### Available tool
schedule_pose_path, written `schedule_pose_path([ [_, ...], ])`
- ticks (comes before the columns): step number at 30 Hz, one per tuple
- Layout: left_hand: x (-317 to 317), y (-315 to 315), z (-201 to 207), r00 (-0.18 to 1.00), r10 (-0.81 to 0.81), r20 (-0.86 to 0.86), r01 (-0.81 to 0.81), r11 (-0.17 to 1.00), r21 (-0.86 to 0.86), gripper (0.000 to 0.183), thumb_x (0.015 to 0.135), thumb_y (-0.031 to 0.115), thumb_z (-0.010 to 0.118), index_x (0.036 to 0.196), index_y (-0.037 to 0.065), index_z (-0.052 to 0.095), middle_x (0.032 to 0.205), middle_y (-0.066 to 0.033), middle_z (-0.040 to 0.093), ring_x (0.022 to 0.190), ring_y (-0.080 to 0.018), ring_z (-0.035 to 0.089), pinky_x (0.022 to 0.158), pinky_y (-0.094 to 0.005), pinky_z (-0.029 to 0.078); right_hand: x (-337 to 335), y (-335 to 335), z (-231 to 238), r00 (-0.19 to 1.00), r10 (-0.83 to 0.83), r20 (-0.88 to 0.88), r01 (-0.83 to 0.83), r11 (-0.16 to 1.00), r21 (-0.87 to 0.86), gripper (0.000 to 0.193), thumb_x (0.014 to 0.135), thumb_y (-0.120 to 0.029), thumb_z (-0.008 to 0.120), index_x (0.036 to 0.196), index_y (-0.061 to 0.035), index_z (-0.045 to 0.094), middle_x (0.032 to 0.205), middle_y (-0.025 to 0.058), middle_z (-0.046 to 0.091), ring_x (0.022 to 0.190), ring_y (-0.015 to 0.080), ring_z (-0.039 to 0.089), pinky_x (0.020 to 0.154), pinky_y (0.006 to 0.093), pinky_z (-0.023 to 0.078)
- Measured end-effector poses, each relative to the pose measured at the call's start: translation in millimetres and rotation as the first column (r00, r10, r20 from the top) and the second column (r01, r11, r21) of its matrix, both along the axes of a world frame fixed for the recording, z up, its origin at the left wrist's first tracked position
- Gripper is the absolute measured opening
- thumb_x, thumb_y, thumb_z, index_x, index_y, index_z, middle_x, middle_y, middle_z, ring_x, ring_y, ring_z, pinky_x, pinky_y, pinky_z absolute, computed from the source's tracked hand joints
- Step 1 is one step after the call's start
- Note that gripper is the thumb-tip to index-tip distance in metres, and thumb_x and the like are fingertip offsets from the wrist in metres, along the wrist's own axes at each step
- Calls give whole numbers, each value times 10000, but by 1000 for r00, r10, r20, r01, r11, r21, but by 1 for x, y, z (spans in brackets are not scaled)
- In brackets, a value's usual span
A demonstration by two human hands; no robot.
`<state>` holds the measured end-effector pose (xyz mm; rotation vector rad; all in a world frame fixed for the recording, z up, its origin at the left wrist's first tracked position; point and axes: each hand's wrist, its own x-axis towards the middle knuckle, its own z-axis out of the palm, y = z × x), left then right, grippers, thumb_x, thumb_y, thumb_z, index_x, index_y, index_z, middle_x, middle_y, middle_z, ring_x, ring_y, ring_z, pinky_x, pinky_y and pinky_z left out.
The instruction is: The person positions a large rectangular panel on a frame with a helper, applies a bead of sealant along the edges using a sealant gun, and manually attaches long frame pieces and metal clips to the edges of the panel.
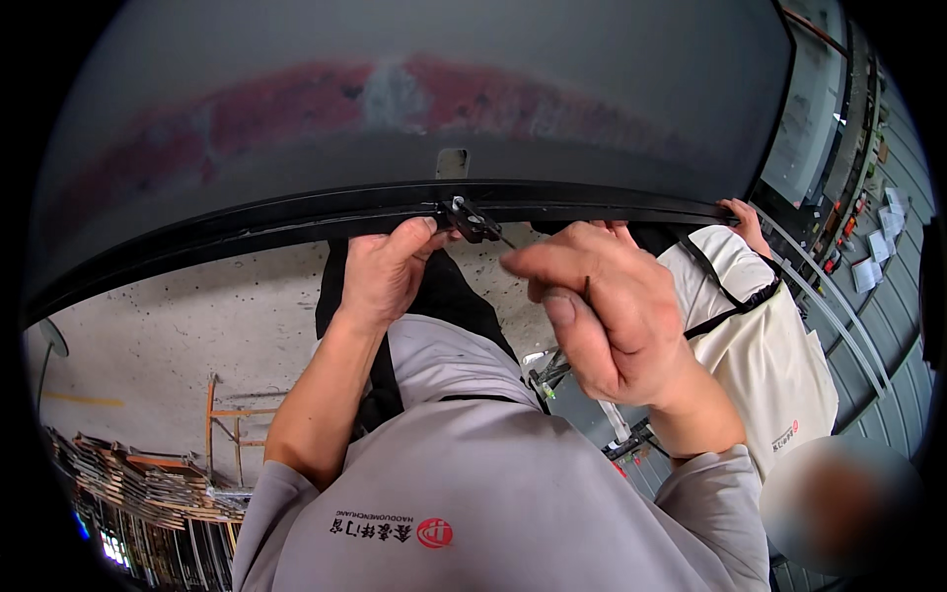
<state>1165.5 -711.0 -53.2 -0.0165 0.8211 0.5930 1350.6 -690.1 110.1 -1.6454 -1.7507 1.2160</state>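
A long black metal frame edge [296, 223] borders a large grey panel with a pinkish-red smeared band. A small black fitting [472, 221] with a screw sits at the edge's middle. My left hand [383, 274] is closed around the lower side of the edge just left of the fitting, thumb on top; its fingertips are partly hidden. On the other side my right hand [623, 311] pinches a thin dark rod, apparently a hex key [506, 241], between thumb and curled fingers. Its tip points at the fitting; contact cannot be made out.
A co-worker in a light shirt [755, 345] stands close on my right, one hand [750, 227] at the panel's right corner. An orange metal rack [211, 424] and stacked long profiles [148, 493] are at the lower left. Pale speckled floor [197, 326] shows below the panel.
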Motion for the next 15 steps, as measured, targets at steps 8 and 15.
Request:
schedule_pose_path([
  [8, 3, 3, 4, 999, 38, 18, -38, 999, 23, 177, 883, 10, 603, 1053, -13, 644, 1024, -103, 685, 948, -218, 672, 863, -354, 562, 12, 14, 10, 909, 284, 305, -312, 949, 47, 347, 685, -135, 620, 980, 46, 645, 746, 114, 578, 617, 251, 562, 551, 355, 442],
  [15, 3, 3, 5, 999, 48, 4, -48, 998, 28, 193, 879, 5, 601, 1068, -14, 636, 1021, -101, 685, 942, -217, 668, 861, -371, 550, 9, -2, 12, 905, 185, 383, -243, 964, 109, 272, 642, -109, 602, 887, 1, 647, 645, 58, 465, 540, 206, 490, 502, 333, 391],
])
